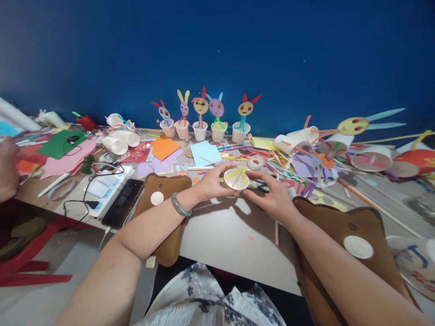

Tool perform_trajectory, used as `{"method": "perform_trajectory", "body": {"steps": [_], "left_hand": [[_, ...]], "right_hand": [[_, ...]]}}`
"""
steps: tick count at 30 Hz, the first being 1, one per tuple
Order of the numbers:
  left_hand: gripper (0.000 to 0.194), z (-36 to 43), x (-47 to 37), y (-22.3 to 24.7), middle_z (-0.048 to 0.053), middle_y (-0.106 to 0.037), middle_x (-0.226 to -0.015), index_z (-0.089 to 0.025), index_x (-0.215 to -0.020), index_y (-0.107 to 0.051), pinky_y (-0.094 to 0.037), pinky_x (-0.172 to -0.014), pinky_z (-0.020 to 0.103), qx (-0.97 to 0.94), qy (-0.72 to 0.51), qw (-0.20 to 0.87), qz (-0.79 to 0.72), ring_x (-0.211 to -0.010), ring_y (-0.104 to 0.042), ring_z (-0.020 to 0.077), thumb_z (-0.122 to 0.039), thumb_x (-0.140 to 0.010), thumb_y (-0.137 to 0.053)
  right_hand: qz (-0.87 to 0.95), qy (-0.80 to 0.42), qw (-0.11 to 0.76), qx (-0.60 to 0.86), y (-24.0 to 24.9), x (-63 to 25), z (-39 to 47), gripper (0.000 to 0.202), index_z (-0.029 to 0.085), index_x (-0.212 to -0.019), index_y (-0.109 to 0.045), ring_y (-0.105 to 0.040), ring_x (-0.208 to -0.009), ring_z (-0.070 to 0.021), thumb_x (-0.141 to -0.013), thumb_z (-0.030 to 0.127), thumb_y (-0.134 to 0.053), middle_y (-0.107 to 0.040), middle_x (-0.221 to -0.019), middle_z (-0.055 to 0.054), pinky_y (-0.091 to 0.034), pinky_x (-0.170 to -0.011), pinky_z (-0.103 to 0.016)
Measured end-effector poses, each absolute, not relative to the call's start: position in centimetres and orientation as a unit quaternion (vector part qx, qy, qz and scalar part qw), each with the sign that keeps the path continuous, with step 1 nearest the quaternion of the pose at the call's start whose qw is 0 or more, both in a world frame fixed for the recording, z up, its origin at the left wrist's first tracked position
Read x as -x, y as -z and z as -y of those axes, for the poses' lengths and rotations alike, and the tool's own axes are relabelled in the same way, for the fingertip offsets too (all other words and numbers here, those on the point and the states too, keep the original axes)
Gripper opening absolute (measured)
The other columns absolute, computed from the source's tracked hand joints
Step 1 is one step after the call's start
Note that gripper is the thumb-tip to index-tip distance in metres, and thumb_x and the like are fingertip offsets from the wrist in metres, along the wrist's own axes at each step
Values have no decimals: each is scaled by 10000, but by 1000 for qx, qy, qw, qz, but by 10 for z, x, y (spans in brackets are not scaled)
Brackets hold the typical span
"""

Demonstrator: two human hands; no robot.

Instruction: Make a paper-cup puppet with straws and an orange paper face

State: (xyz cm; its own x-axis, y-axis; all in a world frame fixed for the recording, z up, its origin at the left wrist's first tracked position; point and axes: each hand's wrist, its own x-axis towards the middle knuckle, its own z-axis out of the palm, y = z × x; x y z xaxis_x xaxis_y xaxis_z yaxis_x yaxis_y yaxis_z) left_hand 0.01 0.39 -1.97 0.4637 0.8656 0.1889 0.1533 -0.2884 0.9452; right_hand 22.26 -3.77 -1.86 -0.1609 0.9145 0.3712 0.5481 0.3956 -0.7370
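Between both hands, over the near middle of the table, is a white paper cup [234,180] with its mouth tipped toward me. Yellow and pale grey strips show inside it. My left hand [213,182], with a grey-green bangle on its wrist, grips the cup's left side. On the other side, the fingers and thumb of my right hand [270,194] press against the rim and wall. Behind the hands lies light blue paper [205,154], with a roll of tape [256,162] to its right among coloured sticks.
Along the blue wall stand several paper cups holding rabbit-faced figures [216,107]. Brown cushions [353,226] lie on both sides. A power strip [105,192], cables and a phone [123,203] are at left. Another person's hand [8,167] shows at the left edge.
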Motion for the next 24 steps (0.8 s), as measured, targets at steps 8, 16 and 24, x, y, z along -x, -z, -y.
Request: {"method": "perform_trajectory", "body": {"steps": [8,16,24], "left_hand": [[877,-3,3,17,131,-635,-1429,-231,-1382,-612,-427,-1180,521,-755,-333,423,-375,-1383,-555,378,-349,-577,-939],[911,0,2,14,139,-639,-1427,-209,-1400,-574,-435,-1173,525,-771,-318,404,-375,-1370,-569,374,-380,-581,-935],[975,-2,5,12,172,-542,-1527,-200,-1429,-532,-412,-1193,522,-757,-328,429,-369,-1414,-522,378,-419,-574,-945]], "right_hand": [[758,-198,387,486,26,-224,35,444,256,-1205,-726,-716,-1117,-355,-790,410,-765,-769,-1196,-104,-546,-1023,-563],[756,-201,390,485,24,-225,36,503,239,-1262,-695,-702,-1156,-351,-786,383,-770,-748,-1253,-116,-540,-1037,-560],[756,-201,388,488,26,-224,35,550,249,-1300,-663,-700,-1158,-346,-774,370,-765,-742,-1255,-112,-551,-1024,-546]]}}
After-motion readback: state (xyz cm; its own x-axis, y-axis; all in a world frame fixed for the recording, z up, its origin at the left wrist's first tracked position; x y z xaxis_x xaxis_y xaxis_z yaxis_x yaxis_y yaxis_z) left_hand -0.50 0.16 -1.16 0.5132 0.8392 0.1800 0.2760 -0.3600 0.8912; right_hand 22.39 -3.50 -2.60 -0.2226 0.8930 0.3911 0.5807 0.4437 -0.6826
